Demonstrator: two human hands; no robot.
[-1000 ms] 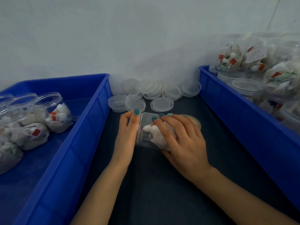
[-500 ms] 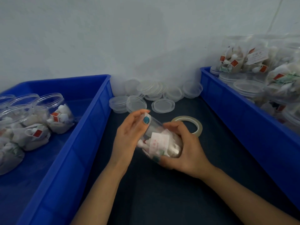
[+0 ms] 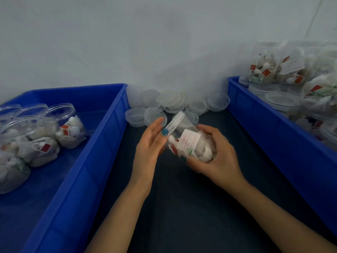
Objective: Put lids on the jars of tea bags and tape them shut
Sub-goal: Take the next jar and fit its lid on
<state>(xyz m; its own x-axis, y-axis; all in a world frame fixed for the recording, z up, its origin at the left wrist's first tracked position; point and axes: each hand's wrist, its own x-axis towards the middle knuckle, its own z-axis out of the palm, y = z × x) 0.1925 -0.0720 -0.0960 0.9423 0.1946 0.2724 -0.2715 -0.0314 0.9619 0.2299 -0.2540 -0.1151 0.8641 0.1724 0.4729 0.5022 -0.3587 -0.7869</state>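
Note:
A clear plastic jar of tea bags (image 3: 189, 141) is lifted off the dark mat and tilted, its lidded end (image 3: 176, 119) pointing up and to the left. My right hand (image 3: 218, 157) grips the jar's body from the right and underneath. My left hand (image 3: 149, 143) holds the lidded end, with the thumb on the rim and the fingers behind the lid. A white label shows through the jar's wall. No tape roll shows in this frame.
The left blue bin (image 3: 102, 143) holds several open jars of tea bags (image 3: 62, 128). The right blue bin (image 3: 264, 125) holds lidded jars (image 3: 264, 70) stacked high. Loose clear lids (image 3: 171, 99) are piled against the wall. A dark mat (image 3: 191, 207) lies between the bins.
The jar has come up from lying on the mat and been turned in both hands, so its label faces me. The tape roll seen half a second ago is now out of sight.

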